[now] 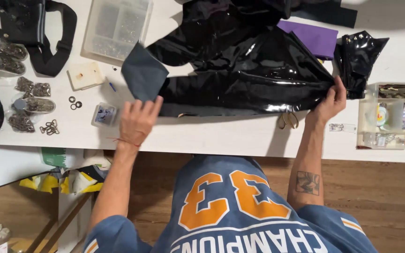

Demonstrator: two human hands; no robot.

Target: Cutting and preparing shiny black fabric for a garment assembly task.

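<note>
While the glossy black garment (254, 70) lay spread across the white tabletop (221, 136), my left hand (138, 122) had its grip pinched on the folded-back grey corner (144, 72) at one end — my right hand (330, 100) clenched the shiny fabric at the other end. A purple cloth (316, 37) lay just behind the garment, and a clear compartment box (390, 117) sat beside my right hand.

Head camera looks steeply down (close range) over the white table (240, 138).
</note>
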